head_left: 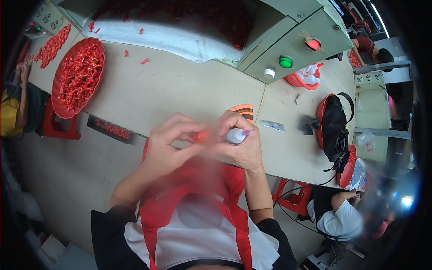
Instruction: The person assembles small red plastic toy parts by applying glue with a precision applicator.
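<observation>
Head view shows the person's two hands raised together over the near edge of the table [180, 90]. The left hand [168, 144] has its fingers pinched together on a small red plastic piece [201, 135], held out toward the other hand. The right hand [240, 141] has its fingers curled and clamped around a small white squeeze bottle [235, 135], whose tip points at the red piece and sits just beside it; whether the two touch is too blurred to tell. Just beyond the hands an orange roll of tape [243, 109] lies on the table. Far to the left a round red tray [76, 76] is heaped with red pieces of the same kind, and more lie loose near it. To the right sit a red basket of white bottles [303, 76] and a black and red backpack [334, 126]. A grey-green machine housing [292, 49] with a green button stands at the table's far side.
</observation>
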The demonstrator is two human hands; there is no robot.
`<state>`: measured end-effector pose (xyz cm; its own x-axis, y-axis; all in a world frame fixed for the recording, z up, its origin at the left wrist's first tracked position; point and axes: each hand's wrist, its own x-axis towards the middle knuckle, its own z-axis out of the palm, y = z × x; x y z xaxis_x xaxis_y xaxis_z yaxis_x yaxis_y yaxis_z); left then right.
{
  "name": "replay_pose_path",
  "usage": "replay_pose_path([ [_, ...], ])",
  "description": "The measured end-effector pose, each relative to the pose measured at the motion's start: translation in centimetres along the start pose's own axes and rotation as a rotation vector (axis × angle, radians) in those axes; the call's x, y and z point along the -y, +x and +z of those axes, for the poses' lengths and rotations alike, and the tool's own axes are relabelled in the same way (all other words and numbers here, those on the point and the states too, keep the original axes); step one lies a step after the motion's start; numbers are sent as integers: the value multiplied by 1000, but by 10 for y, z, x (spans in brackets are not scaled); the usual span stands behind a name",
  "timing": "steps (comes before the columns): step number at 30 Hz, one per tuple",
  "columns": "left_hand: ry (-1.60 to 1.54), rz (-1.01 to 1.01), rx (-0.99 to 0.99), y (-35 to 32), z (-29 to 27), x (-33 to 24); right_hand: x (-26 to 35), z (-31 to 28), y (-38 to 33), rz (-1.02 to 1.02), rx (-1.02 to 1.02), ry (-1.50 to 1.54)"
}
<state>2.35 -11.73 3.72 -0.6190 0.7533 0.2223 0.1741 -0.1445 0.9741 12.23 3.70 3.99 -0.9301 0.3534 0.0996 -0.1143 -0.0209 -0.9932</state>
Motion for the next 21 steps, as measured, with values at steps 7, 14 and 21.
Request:
replay_pose_path([
  [7,-245,-166,67,-3,-2,-2,4,1,6,318,68,102],
  [14,-480,-300,81,-4,-4,4,7,6,6,365,60,45],
  [21,-489,-460,173,-3,-7,7,6,8,-1,353,-12,-112],
])
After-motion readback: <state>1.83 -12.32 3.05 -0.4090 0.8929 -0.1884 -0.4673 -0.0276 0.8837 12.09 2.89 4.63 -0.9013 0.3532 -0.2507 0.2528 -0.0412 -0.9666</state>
